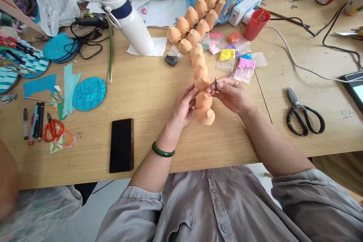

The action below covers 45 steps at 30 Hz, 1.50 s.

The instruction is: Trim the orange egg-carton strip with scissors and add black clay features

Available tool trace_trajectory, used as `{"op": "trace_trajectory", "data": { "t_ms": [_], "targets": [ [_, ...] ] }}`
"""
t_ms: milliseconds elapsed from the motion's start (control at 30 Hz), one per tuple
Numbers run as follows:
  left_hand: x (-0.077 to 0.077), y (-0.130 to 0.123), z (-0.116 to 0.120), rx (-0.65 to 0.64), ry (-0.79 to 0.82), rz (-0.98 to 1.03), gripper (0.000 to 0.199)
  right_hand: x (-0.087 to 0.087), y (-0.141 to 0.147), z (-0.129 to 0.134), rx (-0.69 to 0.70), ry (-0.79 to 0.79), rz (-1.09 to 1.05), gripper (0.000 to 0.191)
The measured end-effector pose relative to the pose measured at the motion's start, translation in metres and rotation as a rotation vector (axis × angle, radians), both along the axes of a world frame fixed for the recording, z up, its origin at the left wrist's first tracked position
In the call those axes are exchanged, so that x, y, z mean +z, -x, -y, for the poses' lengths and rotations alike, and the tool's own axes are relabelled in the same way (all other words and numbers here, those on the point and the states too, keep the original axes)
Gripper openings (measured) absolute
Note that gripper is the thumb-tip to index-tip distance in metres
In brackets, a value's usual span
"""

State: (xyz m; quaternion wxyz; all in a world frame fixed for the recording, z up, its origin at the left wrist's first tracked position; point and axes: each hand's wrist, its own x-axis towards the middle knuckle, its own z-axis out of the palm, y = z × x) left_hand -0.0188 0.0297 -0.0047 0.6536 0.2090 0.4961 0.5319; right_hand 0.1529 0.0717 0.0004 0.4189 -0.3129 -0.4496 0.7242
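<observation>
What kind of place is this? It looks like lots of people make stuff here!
It looks like a craft workroom, maybe an art class. There's an orange egg-carton strip in someone's hands, little bags of bright clay, woven teal card circles and black-handled scissors.

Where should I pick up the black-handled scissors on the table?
Grip the black-handled scissors by their looped handles, coming from the table's near edge. The loops lie toward you, while the metal blades point away.
</observation>
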Motion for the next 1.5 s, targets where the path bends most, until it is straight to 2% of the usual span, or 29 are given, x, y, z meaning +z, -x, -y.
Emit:
{"op": "trace_trajectory", "data": {
  "t_ms": [167,267,367,433,600,767,867,967,1033,1167,1233,1300,1400,1500],
  "targets": [
    [-0.005,-0.009,0.009,0.052,-0.064,-0.101,0.014,-0.005,0.007,-0.001,-0.125,-0.013,0.053,0.038],
    [-0.001,-0.007,0.013,-0.096,-0.029,-0.060,0.029,-0.006,0.007,-0.004,-0.229,-0.014,0.043,0.038],
    [0.007,-0.005,0.016,-0.308,0.106,0.160,0.041,-0.005,0.007,-0.003,-0.262,0.011,-0.013,0.033],
    [0.011,-0.007,0.018,-0.360,0.150,0.274,0.042,-0.004,0.008,-0.002,-0.254,0.024,-0.046,0.031],
    [0.012,-0.018,0.023,-0.326,0.112,0.217,0.046,0.001,0.004,0.000,-0.241,0.023,-0.030,0.032],
    [0.010,-0.012,0.021,-0.382,-0.025,0.081,0.048,0.007,-0.008,-0.006,-0.169,-0.001,0.020,0.033],
    [0.010,-0.006,0.018,-0.353,-0.081,0.027,0.051,0.006,-0.004,-0.007,-0.255,0.016,-0.053,0.030],
    [0.009,-0.005,0.017,-0.318,-0.066,0.063,0.051,0.002,0.005,-0.005,-0.360,0.030,-0.111,0.030],
    [0.009,-0.008,0.018,-0.348,-0.028,0.117,0.049,-0.002,0.008,-0.004,-0.419,0.045,-0.124,0.029],
    [0.005,-0.017,0.024,-0.489,-0.001,0.174,0.046,-0.013,0.011,-0.007,-0.529,0.098,-0.220,0.026],
    [0.002,-0.022,0.028,-0.505,-0.030,0.118,0.047,-0.018,0.011,-0.010,-0.545,0.110,-0.241,0.026],
    [0.000,-0.024,0.030,-0.469,-0.075,0.027,0.049,-0.021,0.010,-0.013,-0.532,0.110,-0.217,0.028],
    [0.001,-0.022,0.028,-0.396,-0.130,-0.021,0.051,-0.020,0.006,-0.015,-0.523,0.011,-0.064,0.027],
    [0.006,-0.015,0.023,-0.294,-0.144,0.017,0.049,-0.015,0.002,-0.013,-0.586,-0.215,0.140,0.027]
  ]
}}
